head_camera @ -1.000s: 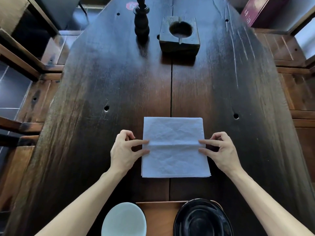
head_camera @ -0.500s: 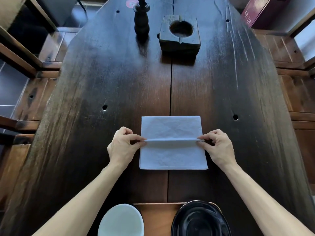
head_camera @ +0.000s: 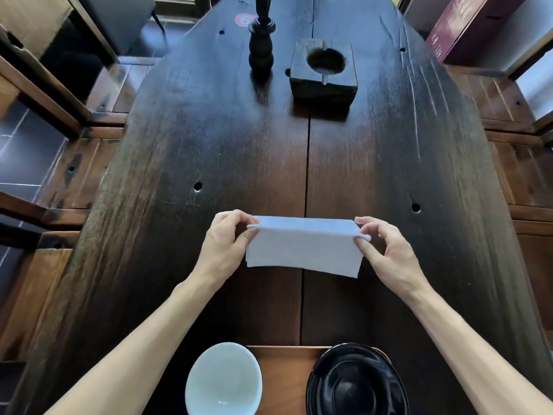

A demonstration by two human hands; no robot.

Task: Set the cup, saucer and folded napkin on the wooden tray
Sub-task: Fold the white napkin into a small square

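Both forearms reach forward over the table (head_camera: 389, 163) — left hand (head_camera: 223, 250) and right hand (head_camera: 389, 253) each pinch one end of the napkin (head_camera: 302, 250) along its fold, beyond the tray (head_camera: 284, 372).

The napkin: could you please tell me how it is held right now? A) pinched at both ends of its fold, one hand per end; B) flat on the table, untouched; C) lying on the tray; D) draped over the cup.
A: the left hand and right hand each pinch one end of the napkin along its fold.
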